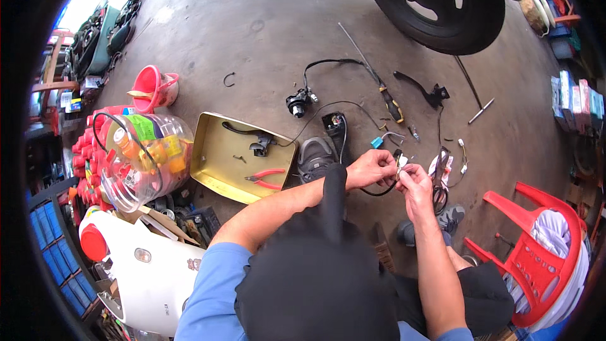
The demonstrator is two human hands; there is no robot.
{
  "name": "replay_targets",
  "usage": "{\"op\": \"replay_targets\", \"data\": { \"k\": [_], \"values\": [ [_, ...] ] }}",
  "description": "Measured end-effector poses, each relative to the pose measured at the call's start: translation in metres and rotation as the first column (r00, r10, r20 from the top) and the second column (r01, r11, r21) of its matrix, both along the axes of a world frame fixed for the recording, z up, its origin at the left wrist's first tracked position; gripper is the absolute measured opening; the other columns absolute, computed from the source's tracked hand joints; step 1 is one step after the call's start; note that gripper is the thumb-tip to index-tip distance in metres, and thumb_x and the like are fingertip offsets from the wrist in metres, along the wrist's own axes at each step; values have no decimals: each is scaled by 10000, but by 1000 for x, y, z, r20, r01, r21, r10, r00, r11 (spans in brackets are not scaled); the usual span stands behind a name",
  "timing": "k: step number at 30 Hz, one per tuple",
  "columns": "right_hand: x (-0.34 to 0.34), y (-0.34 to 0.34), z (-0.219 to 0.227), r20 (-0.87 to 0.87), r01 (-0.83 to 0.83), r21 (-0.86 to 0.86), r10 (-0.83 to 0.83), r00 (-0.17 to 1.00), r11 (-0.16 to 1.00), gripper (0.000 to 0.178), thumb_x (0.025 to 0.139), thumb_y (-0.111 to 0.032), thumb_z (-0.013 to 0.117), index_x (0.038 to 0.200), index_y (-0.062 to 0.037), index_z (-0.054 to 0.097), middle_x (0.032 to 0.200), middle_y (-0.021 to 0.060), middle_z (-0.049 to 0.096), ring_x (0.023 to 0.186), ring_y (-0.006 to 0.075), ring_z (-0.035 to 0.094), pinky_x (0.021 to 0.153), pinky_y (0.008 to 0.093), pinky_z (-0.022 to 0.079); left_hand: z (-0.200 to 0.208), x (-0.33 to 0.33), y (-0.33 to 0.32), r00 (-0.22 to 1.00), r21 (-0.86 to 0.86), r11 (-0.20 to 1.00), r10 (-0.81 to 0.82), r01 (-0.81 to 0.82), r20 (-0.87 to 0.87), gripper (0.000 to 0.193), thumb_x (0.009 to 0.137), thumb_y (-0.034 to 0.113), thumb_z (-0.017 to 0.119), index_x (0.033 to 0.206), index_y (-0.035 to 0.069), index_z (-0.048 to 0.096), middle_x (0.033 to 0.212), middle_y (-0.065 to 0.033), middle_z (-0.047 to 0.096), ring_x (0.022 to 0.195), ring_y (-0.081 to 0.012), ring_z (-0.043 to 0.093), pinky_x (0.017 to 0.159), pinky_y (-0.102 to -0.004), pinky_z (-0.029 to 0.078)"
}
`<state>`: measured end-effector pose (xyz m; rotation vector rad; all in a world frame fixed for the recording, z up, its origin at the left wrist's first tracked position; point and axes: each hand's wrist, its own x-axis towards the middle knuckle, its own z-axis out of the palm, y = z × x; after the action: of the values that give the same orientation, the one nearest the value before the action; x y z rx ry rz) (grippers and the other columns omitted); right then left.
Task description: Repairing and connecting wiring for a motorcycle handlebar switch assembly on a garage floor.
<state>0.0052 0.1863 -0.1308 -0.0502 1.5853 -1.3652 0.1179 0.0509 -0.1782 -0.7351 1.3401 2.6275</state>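
My left hand (372, 169) and my right hand (415, 184) meet above the floor, fingers pinched. Between the fingertips is a small white wire connector (401, 160); its exact shape is partly hidden. A black cable (377, 193) curves below my left hand. Just beyond lies a teal plug (377, 143) with thin wires. Beside my right hand are scissors (440, 196) and a thin wire lead with a white end (463, 145). A black handlebar switch (298, 103) and another black switch housing (334, 124) lie farther off, near my shoe (315, 156).
A gold metal tray (211, 180) holds a lever and red-handled pliers (265, 178). A screwdriver (392, 106) and brake lever (435, 93) lie ahead, below a tyre (435, 31). A red plastic chair (536, 259) stands right; a clear jar (148, 158) and white panel (145, 271) left.
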Motion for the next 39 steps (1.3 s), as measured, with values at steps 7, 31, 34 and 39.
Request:
{"op": "replay_targets", "data": {
  "k": [7,31,34,39],
  "values": [
    [-1,-3,-3,-34,-30,14,30,999,999,125,882,-99,626,980,-50,564,819,-3,579,664,73,539,619,207,445,-1,-1,1,999,18,999,31,-31,-36,168,928,204,581,918,39,557,802,-20,627,704,-106,628,599,-246,501],
    [-2,-3,1,45,32,-7,-31,998,999,105,920,-120,558,995,-54,525,825,20,593,675,95,568,654,242,465,-2,1,-2,1000,73,997,25,-25,-5,173,953,219,557,937,47,539,855,-54,657,768,-121,626,670,-261,516],
    [-3,-2,-1,25,23,-16,-22,999,1000,113,910,-107,568,997,-53,520,823,28,594,677,104,571,654,246,466,-3,1,-2,1000,71,997,22,-22,-1,168,953,215,556,937,49,538,858,-52,658,764,-120,627,667,-261,515],
    [-2,-4,0,27,23,-29,-22,999,999,123,884,-74,593,982,-44,526,819,42,594,678,120,565,651,253,467,-3,2,-3,1000,63,998,11,-12,12,158,947,213,561,938,57,535,867,-45,660,771,-113,630,668,-250,507]
  ]
}}
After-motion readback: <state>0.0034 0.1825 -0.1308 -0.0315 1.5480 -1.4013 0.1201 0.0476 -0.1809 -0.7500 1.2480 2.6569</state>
